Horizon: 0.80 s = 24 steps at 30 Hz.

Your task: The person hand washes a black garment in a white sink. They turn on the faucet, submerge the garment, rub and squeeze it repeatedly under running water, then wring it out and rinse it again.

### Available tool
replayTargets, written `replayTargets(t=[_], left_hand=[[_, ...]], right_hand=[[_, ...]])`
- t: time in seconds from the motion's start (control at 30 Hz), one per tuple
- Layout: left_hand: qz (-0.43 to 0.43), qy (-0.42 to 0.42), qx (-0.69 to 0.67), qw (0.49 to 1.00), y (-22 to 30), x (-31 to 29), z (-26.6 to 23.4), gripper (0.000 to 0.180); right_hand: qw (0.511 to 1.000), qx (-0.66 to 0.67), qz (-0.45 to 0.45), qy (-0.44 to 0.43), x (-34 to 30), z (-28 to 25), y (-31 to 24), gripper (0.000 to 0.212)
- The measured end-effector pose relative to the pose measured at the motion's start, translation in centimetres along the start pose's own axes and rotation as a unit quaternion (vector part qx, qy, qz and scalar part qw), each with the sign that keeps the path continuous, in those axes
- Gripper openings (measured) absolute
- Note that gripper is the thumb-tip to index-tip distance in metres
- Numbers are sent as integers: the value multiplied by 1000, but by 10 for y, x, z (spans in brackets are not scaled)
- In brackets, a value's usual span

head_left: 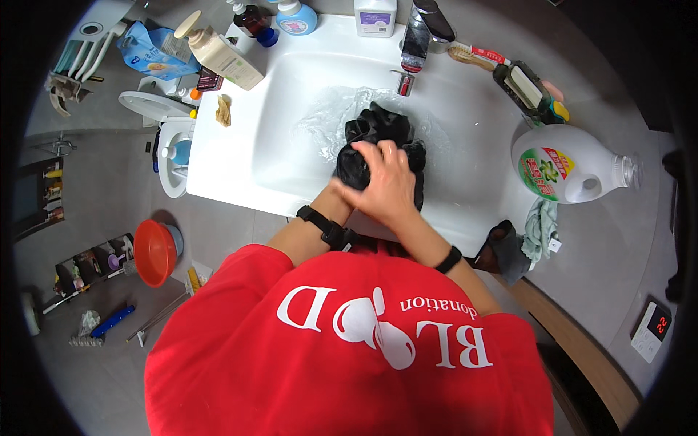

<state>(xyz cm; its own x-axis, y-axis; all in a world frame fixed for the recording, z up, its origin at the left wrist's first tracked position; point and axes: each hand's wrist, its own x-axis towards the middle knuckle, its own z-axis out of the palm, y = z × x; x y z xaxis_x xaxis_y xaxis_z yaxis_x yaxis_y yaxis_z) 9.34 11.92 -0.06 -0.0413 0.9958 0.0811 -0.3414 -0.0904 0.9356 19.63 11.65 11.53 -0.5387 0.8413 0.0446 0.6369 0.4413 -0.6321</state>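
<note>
Wet black cloth (382, 127), probably a garment, lies bunched in the white sink (291, 94), with rippling water around it under the tap (406, 83). My right hand (392, 185) rests over the near part of the bunch, fingers curled around the fabric. My left hand (339, 200) is at the near left side of the cloth. Its fingers are hidden behind the cloth and my right hand, so its grip does not show. A black strap circles my left wrist, and a thin black band my right.
On the right rim lies a large white detergent jug (538, 156), near a brush (471, 57) and a soap box (523, 87). A pump bottle (225, 62) and a blue pouch (156, 54) stand at the back left. An orange basin (154, 253) is lower left.
</note>
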Motion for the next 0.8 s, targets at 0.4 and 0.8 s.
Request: replayTargets(t=[0.4, 0.8], left_hand=[[-256, 288, -204, 900, 25, -2, -7, 24], [-462, 69, 586, 663, -13, 28, -36, 76]], right_hand=[[926, 296, 229, -55, 58, 2, 201, 49], [915, -273, 27, -295, 50, 61, 146, 80]])
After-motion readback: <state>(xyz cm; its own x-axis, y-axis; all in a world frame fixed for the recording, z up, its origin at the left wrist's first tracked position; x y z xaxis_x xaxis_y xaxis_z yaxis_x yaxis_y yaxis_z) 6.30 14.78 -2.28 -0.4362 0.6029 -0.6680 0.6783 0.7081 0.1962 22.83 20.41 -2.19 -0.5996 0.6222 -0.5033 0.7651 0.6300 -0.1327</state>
